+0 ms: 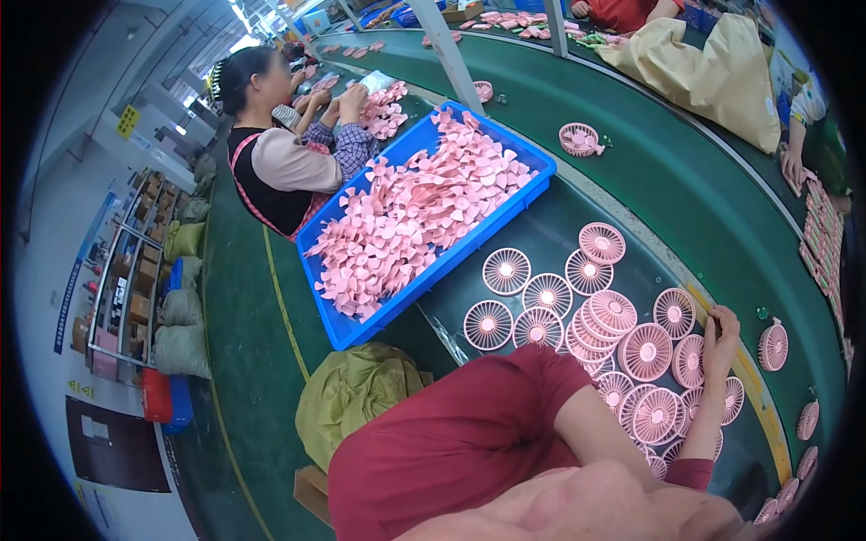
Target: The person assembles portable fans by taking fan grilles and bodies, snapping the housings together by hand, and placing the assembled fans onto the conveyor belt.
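Note:
My right hand (721,341) rests by the yellow-marked edge of the work surface, beside a round pink fan grille (688,362). Its fingers are slightly bent and a little apart, with nothing visible in them. My left arm (603,424) comes out of a dark red sleeve and runs toward the lower right, where its hand is hidden. Many pink round grilles lie between the arms, some loose, some in a leaning stack (595,326). Farther off, a blue tray (433,279) is heaped with pink fan blades (424,216).
A green conveyor belt (667,194) curves past on the right, carrying pink fan parts (580,139). A co-worker (289,171) handles blades beyond the tray. A yellow-green bag (356,401) stands at my left. A beige sack (699,72) lies across the belt, near another person's hand (793,167).

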Demonstrator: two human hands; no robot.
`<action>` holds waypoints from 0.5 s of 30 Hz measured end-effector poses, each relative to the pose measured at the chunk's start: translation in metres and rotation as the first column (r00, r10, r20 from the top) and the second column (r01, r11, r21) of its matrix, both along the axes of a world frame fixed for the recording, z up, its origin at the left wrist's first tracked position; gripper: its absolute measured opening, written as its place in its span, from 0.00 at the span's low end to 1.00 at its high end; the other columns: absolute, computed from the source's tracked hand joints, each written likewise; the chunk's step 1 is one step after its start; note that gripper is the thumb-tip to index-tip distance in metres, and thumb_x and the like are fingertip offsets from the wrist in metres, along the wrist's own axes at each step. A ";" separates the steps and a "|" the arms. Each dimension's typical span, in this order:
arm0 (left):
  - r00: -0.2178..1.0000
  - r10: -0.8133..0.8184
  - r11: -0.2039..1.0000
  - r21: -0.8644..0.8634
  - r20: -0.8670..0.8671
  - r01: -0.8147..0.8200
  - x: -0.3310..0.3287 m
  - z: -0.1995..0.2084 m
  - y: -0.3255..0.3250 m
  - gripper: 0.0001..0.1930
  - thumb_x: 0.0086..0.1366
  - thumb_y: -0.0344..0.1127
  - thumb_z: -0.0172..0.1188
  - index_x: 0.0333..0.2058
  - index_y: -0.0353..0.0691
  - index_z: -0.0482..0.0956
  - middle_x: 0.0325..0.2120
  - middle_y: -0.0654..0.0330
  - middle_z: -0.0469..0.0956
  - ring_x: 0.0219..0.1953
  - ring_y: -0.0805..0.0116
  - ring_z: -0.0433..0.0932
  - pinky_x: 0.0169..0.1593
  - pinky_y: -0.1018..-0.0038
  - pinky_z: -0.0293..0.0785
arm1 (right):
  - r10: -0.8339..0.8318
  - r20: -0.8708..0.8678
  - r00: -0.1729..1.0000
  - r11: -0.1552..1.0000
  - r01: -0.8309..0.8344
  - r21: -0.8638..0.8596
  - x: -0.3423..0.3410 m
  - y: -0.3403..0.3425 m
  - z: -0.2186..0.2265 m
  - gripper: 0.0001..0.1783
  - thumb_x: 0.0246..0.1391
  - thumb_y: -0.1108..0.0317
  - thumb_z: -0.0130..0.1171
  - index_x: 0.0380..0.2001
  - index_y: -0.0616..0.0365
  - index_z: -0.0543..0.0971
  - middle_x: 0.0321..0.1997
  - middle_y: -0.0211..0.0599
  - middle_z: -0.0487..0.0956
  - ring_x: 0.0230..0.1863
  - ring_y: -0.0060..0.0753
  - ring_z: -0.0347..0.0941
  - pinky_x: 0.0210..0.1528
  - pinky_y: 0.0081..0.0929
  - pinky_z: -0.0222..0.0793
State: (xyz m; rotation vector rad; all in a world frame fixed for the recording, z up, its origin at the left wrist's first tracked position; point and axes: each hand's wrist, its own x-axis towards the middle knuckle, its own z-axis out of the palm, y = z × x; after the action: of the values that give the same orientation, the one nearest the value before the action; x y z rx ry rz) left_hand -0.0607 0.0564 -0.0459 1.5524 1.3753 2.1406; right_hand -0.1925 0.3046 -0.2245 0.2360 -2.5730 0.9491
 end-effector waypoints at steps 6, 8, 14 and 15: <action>1.000 -0.002 1.000 0.004 0.000 0.002 0.001 0.002 0.002 0.10 0.64 0.33 0.59 0.41 0.33 0.77 0.35 0.55 0.79 0.37 0.59 0.79 0.39 0.67 0.75 | 0.003 -0.022 1.000 1.000 -0.003 0.000 -0.001 0.000 -0.001 0.07 0.55 0.76 0.57 0.38 0.64 0.78 0.48 0.48 0.78 0.52 0.49 0.72 0.57 0.39 0.66; 1.000 -0.002 1.000 0.003 -0.001 0.002 0.002 0.003 0.003 0.10 0.64 0.33 0.59 0.41 0.33 0.77 0.34 0.55 0.79 0.37 0.58 0.79 0.39 0.67 0.75 | 0.001 -0.026 1.000 1.000 -0.001 0.001 -0.001 0.001 -0.002 0.07 0.54 0.76 0.58 0.38 0.64 0.78 0.48 0.48 0.78 0.52 0.49 0.72 0.57 0.38 0.66; 1.000 -0.008 1.000 0.004 -0.010 0.008 0.002 0.007 0.005 0.10 0.64 0.33 0.59 0.40 0.33 0.77 0.34 0.55 0.79 0.36 0.58 0.79 0.39 0.67 0.75 | -0.006 -0.032 0.999 1.000 0.006 0.006 0.000 0.000 0.001 0.08 0.54 0.77 0.58 0.38 0.65 0.78 0.47 0.49 0.78 0.51 0.50 0.73 0.56 0.39 0.67; 1.000 -0.009 1.000 0.004 -0.012 0.009 0.002 0.008 0.006 0.10 0.64 0.33 0.59 0.40 0.33 0.77 0.34 0.55 0.79 0.36 0.58 0.79 0.39 0.67 0.75 | -0.004 -0.036 0.999 1.000 0.005 0.006 0.000 0.000 0.001 0.08 0.54 0.77 0.58 0.37 0.65 0.78 0.47 0.49 0.78 0.51 0.50 0.73 0.56 0.39 0.67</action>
State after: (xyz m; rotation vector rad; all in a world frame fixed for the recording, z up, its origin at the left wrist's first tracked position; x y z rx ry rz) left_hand -0.0585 0.0624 -0.0384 1.5725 1.3657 2.1334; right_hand -0.1920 0.3042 -0.2231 0.2465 -2.5430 0.9279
